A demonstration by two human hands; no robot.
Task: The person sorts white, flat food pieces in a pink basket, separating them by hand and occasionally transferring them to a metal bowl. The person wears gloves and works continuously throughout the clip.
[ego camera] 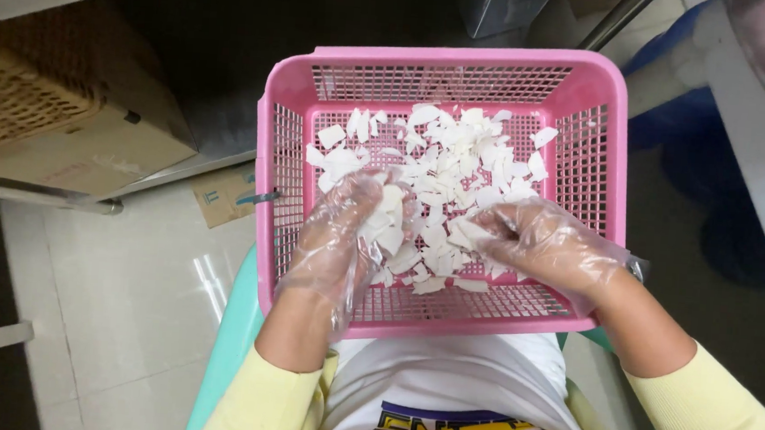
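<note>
A pink plastic basket [593,149] with slotted walls rests on my lap. It holds a heap of white, flat, irregular pieces [457,171]. Both hands wear clear plastic gloves and reach into the basket. My left hand [340,239] is cupped around several white pieces near the basket's left side. My right hand [546,244] lies on the heap at the right, its fingertips pinching one white piece. Yellow sleeves cover both forearms.
A brown cardboard box [91,145] and a woven wicker basket [14,90] stand on the left by a tiled floor [125,296]. I sit on a pale green chair [230,339]. A blue object [677,110] and a grey table edge [764,152] are on the right.
</note>
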